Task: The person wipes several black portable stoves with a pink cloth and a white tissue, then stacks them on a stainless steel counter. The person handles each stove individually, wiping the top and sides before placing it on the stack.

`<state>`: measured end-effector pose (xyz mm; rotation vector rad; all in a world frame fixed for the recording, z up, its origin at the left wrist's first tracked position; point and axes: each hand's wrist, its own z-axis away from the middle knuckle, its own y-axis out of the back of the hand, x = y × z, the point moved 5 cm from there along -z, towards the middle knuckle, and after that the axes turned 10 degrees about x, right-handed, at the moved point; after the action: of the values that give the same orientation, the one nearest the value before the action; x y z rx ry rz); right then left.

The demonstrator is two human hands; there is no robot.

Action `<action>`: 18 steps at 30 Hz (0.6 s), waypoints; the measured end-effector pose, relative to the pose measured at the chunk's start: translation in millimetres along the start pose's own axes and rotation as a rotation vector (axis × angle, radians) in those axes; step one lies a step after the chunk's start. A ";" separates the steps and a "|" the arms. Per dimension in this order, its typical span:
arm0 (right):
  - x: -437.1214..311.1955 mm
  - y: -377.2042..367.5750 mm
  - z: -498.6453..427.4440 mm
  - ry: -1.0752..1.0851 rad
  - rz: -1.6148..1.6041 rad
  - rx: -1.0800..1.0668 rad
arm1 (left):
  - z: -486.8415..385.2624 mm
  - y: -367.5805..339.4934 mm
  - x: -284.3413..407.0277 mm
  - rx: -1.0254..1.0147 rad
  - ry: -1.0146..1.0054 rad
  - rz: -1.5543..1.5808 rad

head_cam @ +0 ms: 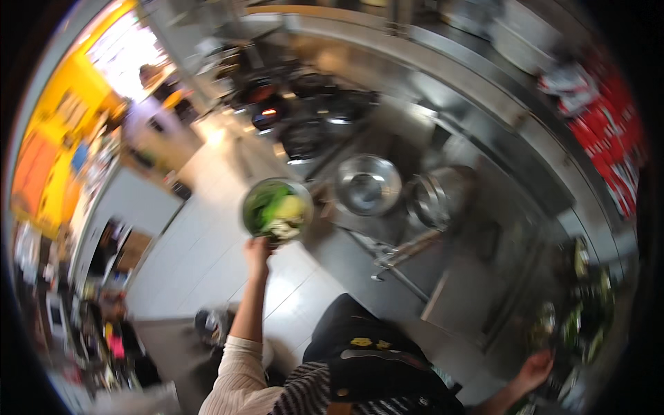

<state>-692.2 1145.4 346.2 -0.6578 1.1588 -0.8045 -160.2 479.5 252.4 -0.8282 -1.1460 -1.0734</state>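
My left hand [258,250] grips the near rim of a round metal bowl [309,208], held out over the floor. Green leaves [264,202], a pale yellow piece of food [290,207] and whitish pieces [284,228] lie inside it. At the lower right, my right hand [537,365] is blurred, close to a yellowish container [543,321] and some greenery [573,324]. Whether its fingers touch or hold anything cannot be made out. A shiny metal bowl [369,184] rests on the steel worktop, right of the held bowl.
Several metal rings or pan rims [436,199] sit beside the shiny bowl. Dark stove burners [303,137] stand at the back, one glowing orange. A rail [410,251] runs along the counter's front. Pale floor tiles [218,264] lie left. Red packages [604,140] line the far-right shelf.
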 end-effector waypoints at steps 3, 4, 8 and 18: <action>14.7 -35.6 25.4 0.011 -0.027 -0.273 | -81.4 -8.1 -46.7 0.020 0.017 -0.066; 2.5 -32.5 29.5 0.475 0.073 -0.014 | -104.1 -17.2 -64.7 -0.002 0.092 0.178; -6.8 -58.1 77.3 0.889 0.562 0.164 | -152.9 -32.5 -106.2 -0.035 0.162 0.346; 71.1 -11.1 52.3 0.893 1.780 -0.549 | -25.4 -63.8 -88.3 -0.059 0.368 0.259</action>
<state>-630.8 1082.7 332.0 0.5307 2.1394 0.8983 -218.8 457.2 159.8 -0.7625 -0.6814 -0.9956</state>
